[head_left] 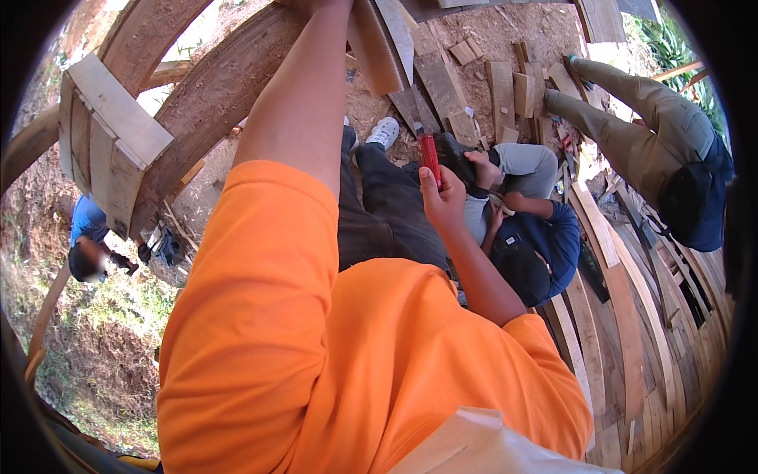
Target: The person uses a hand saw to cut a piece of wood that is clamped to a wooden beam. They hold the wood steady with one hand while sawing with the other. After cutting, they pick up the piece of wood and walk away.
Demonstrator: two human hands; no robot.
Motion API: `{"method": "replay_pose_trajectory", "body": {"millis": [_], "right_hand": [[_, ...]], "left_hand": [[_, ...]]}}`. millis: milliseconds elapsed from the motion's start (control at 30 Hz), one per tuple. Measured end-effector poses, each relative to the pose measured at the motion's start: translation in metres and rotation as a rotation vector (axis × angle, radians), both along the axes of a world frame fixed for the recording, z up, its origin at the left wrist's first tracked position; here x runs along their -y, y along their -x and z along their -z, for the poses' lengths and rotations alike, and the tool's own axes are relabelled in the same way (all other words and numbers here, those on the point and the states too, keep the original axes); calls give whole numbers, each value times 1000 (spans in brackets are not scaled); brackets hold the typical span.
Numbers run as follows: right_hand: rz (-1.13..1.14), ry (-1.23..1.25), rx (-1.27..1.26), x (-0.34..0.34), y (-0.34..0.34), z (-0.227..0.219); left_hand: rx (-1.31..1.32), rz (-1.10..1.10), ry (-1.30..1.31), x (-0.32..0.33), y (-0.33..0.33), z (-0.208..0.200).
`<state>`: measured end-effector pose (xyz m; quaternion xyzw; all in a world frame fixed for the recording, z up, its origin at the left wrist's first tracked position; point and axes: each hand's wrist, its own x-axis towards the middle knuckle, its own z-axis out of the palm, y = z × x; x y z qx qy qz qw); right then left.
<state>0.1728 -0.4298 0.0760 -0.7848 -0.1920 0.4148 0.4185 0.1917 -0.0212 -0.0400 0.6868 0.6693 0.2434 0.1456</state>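
Observation:
My right hand [446, 196] is closed around the red handle of a tool [429, 158], whose narrow metal shaft points up and away from me. Whether it is a screwdriver or a chisel I cannot make out. My left arm [292, 103] stretches far forward over a thick curved wooden beam [229, 67]. Only the base of my left hand [316, 4] shows at the top edge of the view, so its fingers are hidden. Just right of that hand, an upright brown board [374, 51] stands beside a paler plank [396, 35].
A block of joined boards [114, 142] sits on the beam at left. Below it, a person in blue [88, 221] works on lower ground. Close on my right a capped person [553, 245] sits; another person [671, 126] bends over. Loose planks [624, 316] cover the right side.

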Motion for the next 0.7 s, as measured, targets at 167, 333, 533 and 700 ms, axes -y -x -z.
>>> {"method": "replay_pose_trajectory", "body": {"millis": [167, 333, 533, 700], "right_hand": [[14, 1, -35, -19, -1, -5], [17, -35, -17, -35, -2, 6], [30, -7, -31, -8, -1, 6], [38, -29, -23, -4, -1, 4]], "left_hand": [[21, 20, -31, -1, 0, 2], [-22, 5, 8, -4, 2, 6], [0, 0, 10, -1, 0, 0], [-6, -9, -33, -2, 0, 8]]}}
